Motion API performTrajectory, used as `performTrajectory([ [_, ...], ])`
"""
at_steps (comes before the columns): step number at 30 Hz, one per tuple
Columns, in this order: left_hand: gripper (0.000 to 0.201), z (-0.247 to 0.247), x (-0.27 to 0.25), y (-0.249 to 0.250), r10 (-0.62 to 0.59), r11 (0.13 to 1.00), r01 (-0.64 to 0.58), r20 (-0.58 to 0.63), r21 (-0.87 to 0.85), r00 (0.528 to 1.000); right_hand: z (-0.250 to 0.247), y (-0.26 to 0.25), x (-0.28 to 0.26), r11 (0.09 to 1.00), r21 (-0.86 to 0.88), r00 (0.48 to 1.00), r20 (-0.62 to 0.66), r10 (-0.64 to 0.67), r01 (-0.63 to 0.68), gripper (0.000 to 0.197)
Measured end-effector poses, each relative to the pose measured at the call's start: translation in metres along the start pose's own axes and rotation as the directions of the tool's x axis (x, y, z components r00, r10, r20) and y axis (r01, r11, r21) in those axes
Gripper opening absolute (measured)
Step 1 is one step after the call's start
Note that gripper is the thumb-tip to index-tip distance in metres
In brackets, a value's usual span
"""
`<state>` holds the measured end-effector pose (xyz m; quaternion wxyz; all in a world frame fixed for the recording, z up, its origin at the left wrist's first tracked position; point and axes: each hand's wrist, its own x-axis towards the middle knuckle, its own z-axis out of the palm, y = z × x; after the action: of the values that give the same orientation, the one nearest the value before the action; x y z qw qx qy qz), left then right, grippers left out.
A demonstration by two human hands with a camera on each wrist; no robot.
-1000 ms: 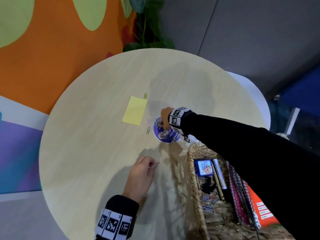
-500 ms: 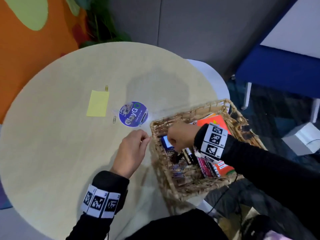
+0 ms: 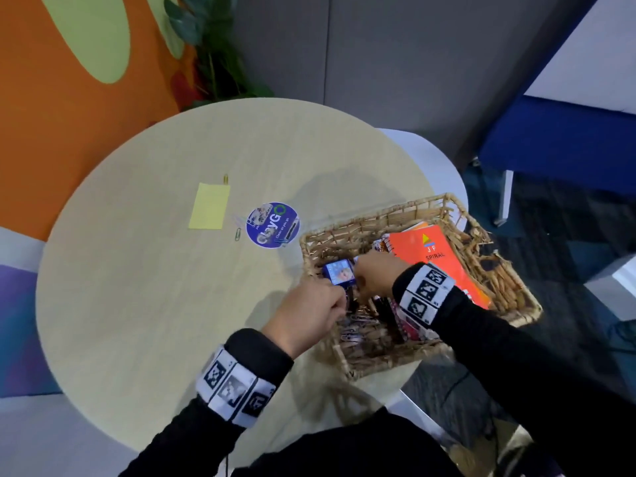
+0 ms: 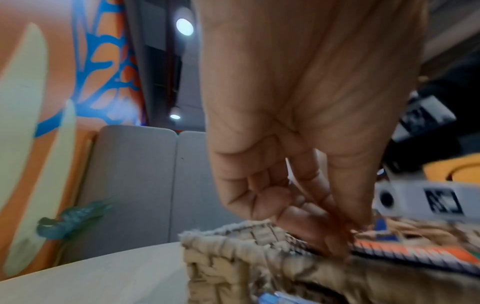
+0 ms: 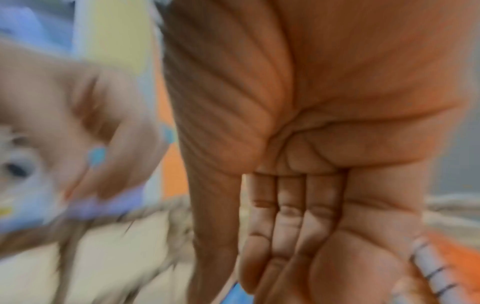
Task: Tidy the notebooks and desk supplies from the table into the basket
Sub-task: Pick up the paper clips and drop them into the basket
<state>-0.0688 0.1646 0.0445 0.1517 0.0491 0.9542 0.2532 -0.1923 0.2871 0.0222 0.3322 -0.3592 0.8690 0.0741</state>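
Note:
A wicker basket (image 3: pixel 430 201) stands on the right of the round table (image 3: pixel 137 304). In it lie an orange spiral notebook (image 3: pixel 437 256), a small blue box (image 3: pixel 339 271) and several paper clips (image 3: pixel 358 325). My left hand (image 3: pixel 340 306) hangs over the basket's left rim (image 4: pixel 221 257). Its fingertips (image 4: pixel 335 236) are pinched together on a small paper clip that is hardly visible. My right hand (image 3: pixel 358 277) is inside the basket beside the blue box, fingers (image 5: pixel 285 226) straight and together, holding nothing I can see.
On the table left of the basket lie a yellow sticky note (image 3: pixel 209 211), a round purple sticker (image 3: pixel 272 224), a green paper clip (image 3: pixel 237 234) and a gold clip (image 3: pixel 225 179). A plant (image 3: pixel 213 63) stands behind the table, a blue bench (image 3: pixel 568 142) at right.
My right hand went from the purple sticker into the basket. My left hand carried its pinched clip from the table to above the basket's rim. My head turned right.

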Motion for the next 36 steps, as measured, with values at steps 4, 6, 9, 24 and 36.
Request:
performTrajectory([
  [4, 0.017, 0.011, 0.031, 0.02, 0.003, 0.983, -0.035, 0.176, 0.182, 0.984, -0.004, 0.036, -0.048, 0.949, 0.311, 0.944, -0.295, 0.147, -0.05, 0.01],
  [6, 0.02, 0.015, 0.047, 0.029, -0.017, 0.957, -0.067, 0.289, 0.281, 0.957, 0.004, 0.043, -0.072, 0.915, 0.402, 0.915, -0.352, 0.197, -0.043, 0.008],
  [9, 0.022, 0.016, 0.067, 0.049, -0.085, 0.886, -0.15, 0.471, 0.439, 0.878, 0.021, 0.048, -0.095, 0.879, 0.476, 0.9, -0.363, 0.242, -0.044, 0.008],
  [24, 0.018, -0.049, 0.076, -0.034, -0.201, 0.976, 0.198, -0.023, -0.096, 0.979, 0.027, 0.05, -0.106, 0.806, 0.592, 0.882, -0.387, 0.268, 0.015, 0.014],
  [36, 0.019, -0.039, 0.071, -0.2, -0.764, 0.627, 0.622, -0.215, -0.468, 0.608, -0.11, 0.011, -0.021, 0.89, 0.402, 0.857, -0.515, 0.027, 0.214, 0.008],
])
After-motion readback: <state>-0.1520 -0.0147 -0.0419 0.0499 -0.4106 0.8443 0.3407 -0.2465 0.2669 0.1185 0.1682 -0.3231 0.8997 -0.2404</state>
